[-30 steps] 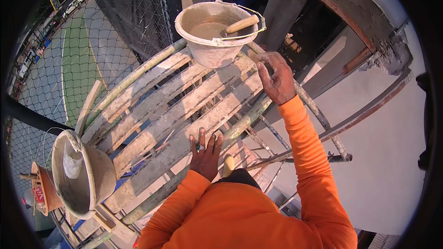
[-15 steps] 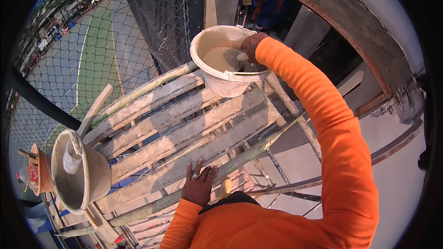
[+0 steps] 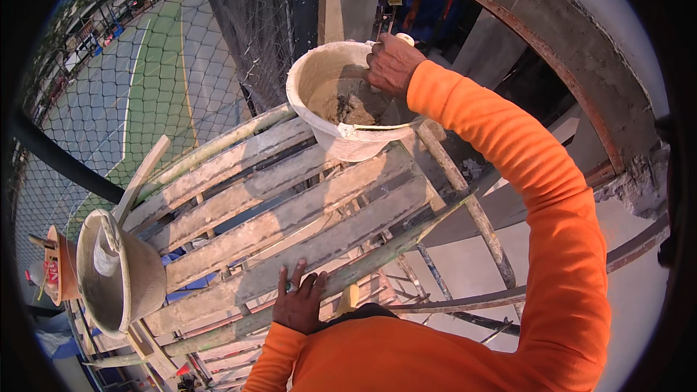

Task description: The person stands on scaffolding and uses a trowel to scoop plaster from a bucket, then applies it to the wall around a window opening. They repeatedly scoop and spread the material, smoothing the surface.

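My right hand (image 3: 394, 65) is closed around a trowel, its pale handle end (image 3: 405, 38) showing above my fist. The blade points down into a whitish bucket (image 3: 350, 147) and is mostly hidden. Wet grey mortar (image 3: 357, 107) lies disturbed and lumpy inside. This bucket stands at the far end of a platform of wooden planks (image 3: 290, 207). Nearer me, my left hand (image 3: 299, 306) rests on the front plank and the pole along its edge, fingers spread, a ring on one of them. It holds nothing.
At left stands a second bucket (image 3: 141, 283) with a pale object inside, beside an orange container (image 3: 64, 268). A loose stick (image 3: 145, 174) leans there. Netting (image 3: 94, 131) borders the far left, above a court. Metal scaffold poles (image 3: 486, 232) and a curved concrete edge (image 3: 552, 22) lie right.
My right hand has risen from inside the bucket to above its rim, turning the trowel so its handle end points up. The mortar is now churned. My left hand stays on the plank.
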`<state>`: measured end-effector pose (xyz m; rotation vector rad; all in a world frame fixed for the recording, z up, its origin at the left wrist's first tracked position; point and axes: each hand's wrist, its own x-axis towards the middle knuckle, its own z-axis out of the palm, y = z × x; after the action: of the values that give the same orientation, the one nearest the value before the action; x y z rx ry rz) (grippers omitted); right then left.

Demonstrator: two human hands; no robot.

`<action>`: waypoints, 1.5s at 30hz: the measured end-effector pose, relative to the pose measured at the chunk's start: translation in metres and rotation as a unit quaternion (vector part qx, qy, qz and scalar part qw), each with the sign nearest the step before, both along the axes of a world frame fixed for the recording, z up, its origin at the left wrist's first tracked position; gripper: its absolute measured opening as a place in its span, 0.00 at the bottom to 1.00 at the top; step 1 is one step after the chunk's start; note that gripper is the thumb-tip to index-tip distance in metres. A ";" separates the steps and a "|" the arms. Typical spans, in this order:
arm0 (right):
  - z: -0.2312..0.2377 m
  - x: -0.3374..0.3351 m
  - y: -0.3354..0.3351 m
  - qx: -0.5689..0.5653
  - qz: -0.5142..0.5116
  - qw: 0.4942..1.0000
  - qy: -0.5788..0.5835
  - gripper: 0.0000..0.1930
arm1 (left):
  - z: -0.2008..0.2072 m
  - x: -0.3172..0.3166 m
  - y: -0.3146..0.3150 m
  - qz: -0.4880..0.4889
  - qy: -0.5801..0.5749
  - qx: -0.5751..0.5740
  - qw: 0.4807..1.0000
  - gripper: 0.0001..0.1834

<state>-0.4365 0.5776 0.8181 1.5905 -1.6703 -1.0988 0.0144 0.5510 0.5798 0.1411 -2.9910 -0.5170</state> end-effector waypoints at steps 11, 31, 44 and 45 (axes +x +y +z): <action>0.008 -0.034 0.005 -0.031 0.087 0.994 -0.057 0.11 | -0.004 0.000 0.002 0.020 0.019 -0.004 1.000 0.29; -0.052 -0.041 -0.027 0.017 0.045 0.997 -0.059 0.11 | -0.007 -0.001 0.000 -0.006 0.016 -0.060 0.998 0.39; -0.021 -0.057 -0.048 -0.054 0.043 0.997 -0.025 0.12 | -0.007 -0.001 0.001 0.000 0.015 -0.066 0.998 0.32; -0.038 -0.054 -0.048 -0.025 0.012 0.998 -0.051 0.13 | -0.007 -0.001 0.002 0.001 0.008 -0.074 0.997 0.31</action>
<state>-0.4904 0.5299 0.7804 1.6550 -1.7263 -0.9705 0.0139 0.5526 0.5728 0.1280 -2.9990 -0.2925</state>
